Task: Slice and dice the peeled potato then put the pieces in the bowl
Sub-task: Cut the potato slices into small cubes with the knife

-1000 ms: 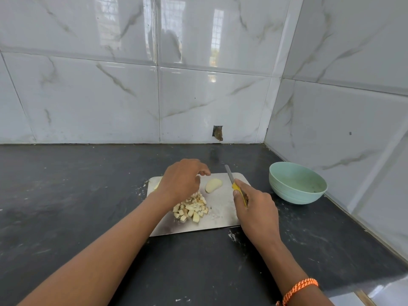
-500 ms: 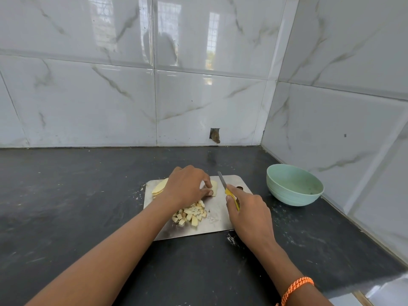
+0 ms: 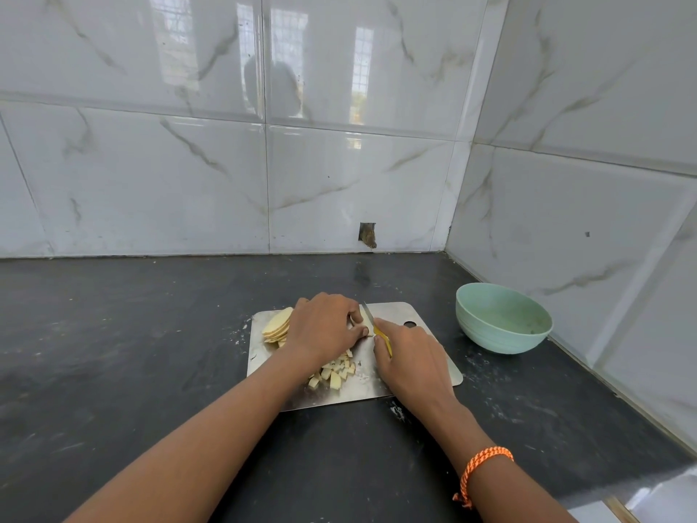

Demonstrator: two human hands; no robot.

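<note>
Two hands now working one potato slice (image 3: 365, 323) on cutting board (image 3: 433, 371): left hand (image 3: 324, 326) pinning it, having just closed in; right hand (image 3: 409, 356) gripping knife (image 3: 371, 322), starting cut. Leaving sliced stack (image 3: 278, 325), diced pile (image 3: 335, 369); bowl (image 3: 503, 318) waiting.

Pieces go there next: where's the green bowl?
In the head view, the green bowl stands on the dark counter, right of the cutting board, near the tiled corner.

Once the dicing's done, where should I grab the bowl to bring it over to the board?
Probably by the near-left rim of the bowl, thumb inside and fingers down the outer wall, coming from the board side. It stands upright and looks empty, its mouth is open, and the tiled walls crowd its far and right sides, so that side is freest.
</note>
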